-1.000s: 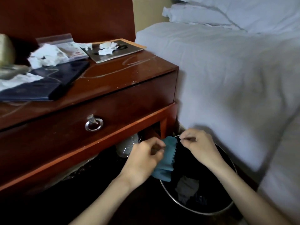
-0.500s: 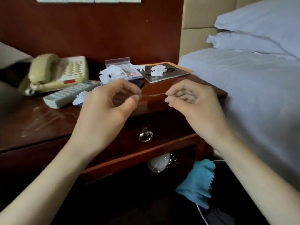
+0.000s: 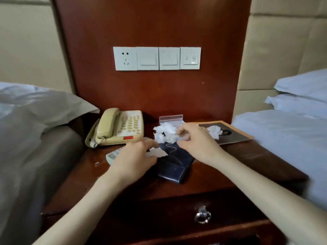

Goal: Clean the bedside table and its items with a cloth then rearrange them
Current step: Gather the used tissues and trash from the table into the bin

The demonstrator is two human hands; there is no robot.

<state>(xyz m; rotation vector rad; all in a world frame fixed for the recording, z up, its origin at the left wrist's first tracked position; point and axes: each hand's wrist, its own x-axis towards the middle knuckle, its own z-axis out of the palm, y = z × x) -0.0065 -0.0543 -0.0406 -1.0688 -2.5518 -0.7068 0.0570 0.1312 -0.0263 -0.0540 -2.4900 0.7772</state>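
Hands picking tissue litter off the bench top.

Right hand (image 3: 192,144) curls its fingers onto the crumpled white tissue wad (image 3: 165,134) just ahead of it, pinching its edge, probably to lift it away. Left hand (image 3: 136,156) covers a flat white paper scrap (image 3: 158,152), its grip too blurred to tell. Between them lies a dark blue glossy booklet (image 3: 175,167); under the left, a grey remote control (image 3: 113,155); beyond it, a beige corded telephone (image 3: 116,129). The red-brown wooden bench (image 3: 256,161) likely needs clearing before wiping. No cloth is in view.
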